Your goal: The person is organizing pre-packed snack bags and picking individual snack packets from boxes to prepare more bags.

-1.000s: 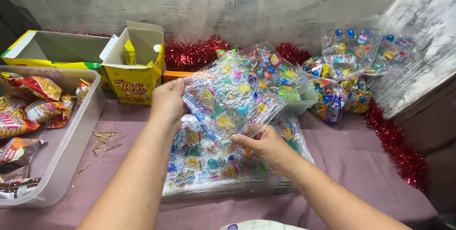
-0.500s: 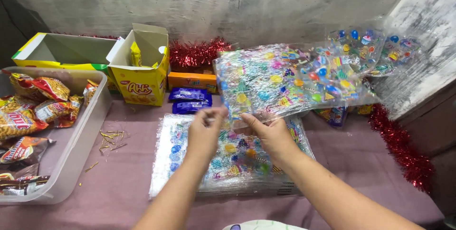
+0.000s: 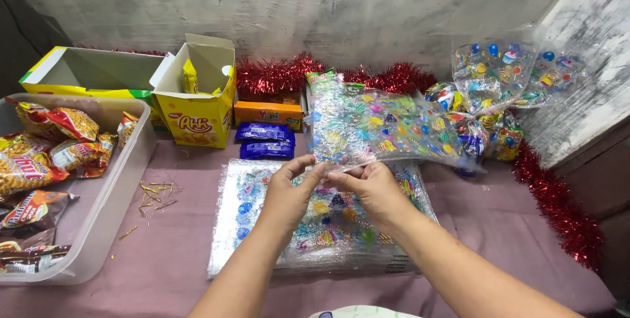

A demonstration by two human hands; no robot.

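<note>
My left hand (image 3: 289, 193) and my right hand (image 3: 371, 190) meet at the near edge of a clear plastic bag printed with colourful shapes (image 3: 377, 127), which they pinch and hold up flat above the table. Under both hands lies a flat stack of the same printed bags (image 3: 259, 219) on the mauve tablecloth (image 3: 170, 272). More filled printed bags (image 3: 505, 75) are piled at the back right.
A clear plastic tub (image 3: 108, 213) with snack packets (image 3: 39, 160) stands at the left. Two yellow cardboard boxes (image 3: 197, 114) (image 3: 85, 72), an orange box (image 3: 268, 114) and blue packets (image 3: 266, 141) sit behind. Red tinsel (image 3: 558, 206) runs along the back and right.
The lifted bag has swung from upright in front of me to flat and farther back. My left hand has moved right and now pinches the bag's near edge beside my right hand.
</note>
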